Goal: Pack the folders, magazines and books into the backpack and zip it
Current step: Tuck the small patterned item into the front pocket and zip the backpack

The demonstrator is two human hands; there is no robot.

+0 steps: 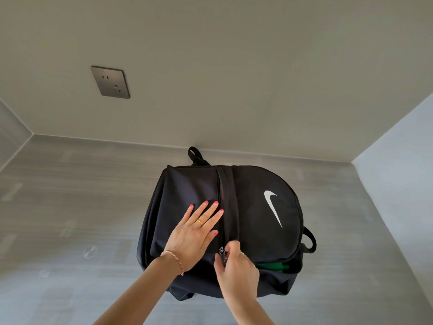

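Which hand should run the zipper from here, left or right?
Right. The right hand already pinches the zipper pull; the left hand lies flat on the backpack, bracing the fabric beside the zipper track.

Black backpack (pixel 253 207), white swoosh logo (pixel 273 207) at its 3 o'clock side, lying flat on grey wood-grain bench (pixel 70 207) against the wall. Left hand (pixel 195 233): flat, fingers straight, pressing the front pocket panel. Right hand (pixel 234 266): fingers pinching the zipper pull (pixel 221 253) at the pack's 6 o'clock edge. Green item (pixel 273 266) showing in the gap at 5 o'clock. Wall socket (pixel 110 82) at 10 o'clock.
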